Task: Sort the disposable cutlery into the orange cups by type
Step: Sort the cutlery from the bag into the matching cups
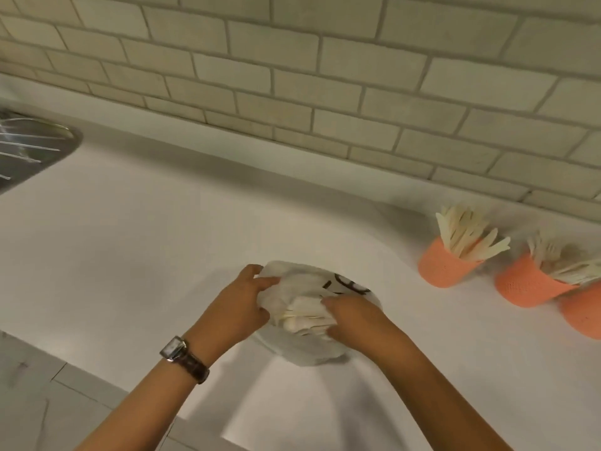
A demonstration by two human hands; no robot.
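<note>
Sink (pixel 29 151) sits far to the left of the bag (pixel 302 276), set into the white bench (pixel 146 239). The bag is thin and white with dark marks on it, and it lies on the bench. The left hand (pixel 242 307), with a watch (pixel 177 351) on its wrist, is at the left side of the bag. Its grip is closed on the bag's edge and holds the mouth open. Inside the bag lies a pile of pale cutlery (pixel 304 320), too blurry to tell one kind from another. The right hand (pixel 353 317) is at the right side of the bag, with its fingers down on the pile. I cannot tell if its grip has closed on any pieces.

Well to the right of the bag stands the first orange cup (pixel 445 270), with flat pale pieces in it. Further right is the second orange cup (pixel 528 284), which has pale pieces too. The third orange cup (pixel 583 315) is cut off by the edge, so I cannot see inside.

The step looks like getting more cutlery out of the bag. Next, the right hand needs to take hold of some pieces, lift them out, see what kind they are, and carry them right to the cup with the same kind.
</note>
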